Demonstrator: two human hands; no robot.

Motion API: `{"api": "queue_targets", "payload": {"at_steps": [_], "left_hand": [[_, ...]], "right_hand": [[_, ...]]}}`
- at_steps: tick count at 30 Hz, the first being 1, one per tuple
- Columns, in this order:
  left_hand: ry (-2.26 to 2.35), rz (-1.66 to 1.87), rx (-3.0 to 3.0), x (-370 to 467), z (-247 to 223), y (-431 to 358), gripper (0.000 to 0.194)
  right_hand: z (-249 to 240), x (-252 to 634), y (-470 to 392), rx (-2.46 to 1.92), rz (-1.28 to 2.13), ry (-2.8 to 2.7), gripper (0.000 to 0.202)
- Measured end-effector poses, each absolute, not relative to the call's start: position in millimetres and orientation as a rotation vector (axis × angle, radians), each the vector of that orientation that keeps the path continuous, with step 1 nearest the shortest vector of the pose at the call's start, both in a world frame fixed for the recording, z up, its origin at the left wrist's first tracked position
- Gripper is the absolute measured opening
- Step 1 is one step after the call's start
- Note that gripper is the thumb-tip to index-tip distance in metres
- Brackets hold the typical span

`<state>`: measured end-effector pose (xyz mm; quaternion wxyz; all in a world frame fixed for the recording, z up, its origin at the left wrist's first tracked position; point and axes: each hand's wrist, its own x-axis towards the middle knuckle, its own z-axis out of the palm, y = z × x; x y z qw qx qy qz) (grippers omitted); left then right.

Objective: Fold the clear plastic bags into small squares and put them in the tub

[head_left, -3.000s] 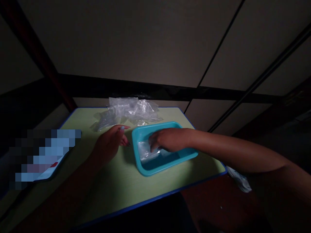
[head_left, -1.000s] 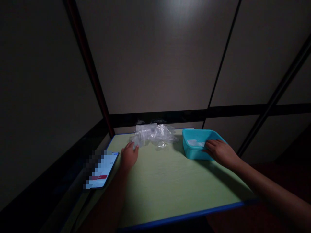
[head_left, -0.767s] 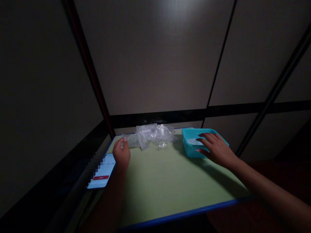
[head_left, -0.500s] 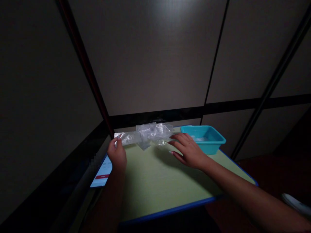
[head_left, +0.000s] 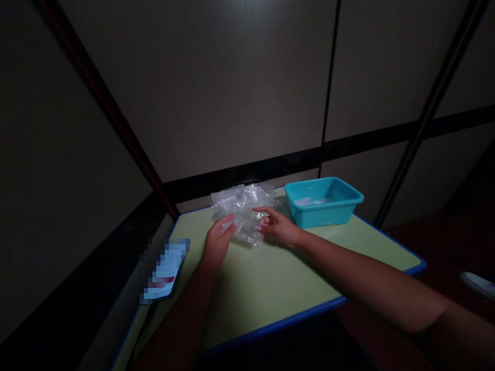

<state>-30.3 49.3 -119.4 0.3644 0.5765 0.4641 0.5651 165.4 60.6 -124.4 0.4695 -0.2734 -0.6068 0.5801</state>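
Between my hands is a clear plastic bag [head_left: 247, 234], crinkled and shiny. My left hand [head_left: 219, 238] pinches its left side between thumb and fingers. On its right side, my right hand [head_left: 276, 226] grips it with thumb and curled fingers, the index finger stretched along the top. Just behind lies a pile of similar clear plastic bags [head_left: 243, 198] at the far edge of the table. How many are in the pile I cannot tell.
A turquoise plastic basket [head_left: 325, 217] with some whitish pieces inside stands at the table's back right. A phone [head_left: 166, 270] with a lit screen lies at the left edge. The pale green table [head_left: 263, 299] has a blue rim, and wall panels [head_left: 240, 103] rise behind it.
My left hand has moved right, bringing the bag in front of the pile. My right hand, open before, has closed on the bag's right side. The view has shifted slightly.
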Motion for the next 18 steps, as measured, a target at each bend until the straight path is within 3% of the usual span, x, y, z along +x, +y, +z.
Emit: {"api": "queue_targets", "payload": {"at_steps": [10, 18], "left_hand": [[1.45, 1.139, 2.349, -43, -120, 48, 0.06], [1.479, 0.917, 2.559, -46, -125, 49, 0.048]], "right_hand": [[-129, 161, 74, -0.805, 1.433, -1.422, 0.023], [-124, 160, 69, -0.779, 1.467, -1.455, 0.02]]}}
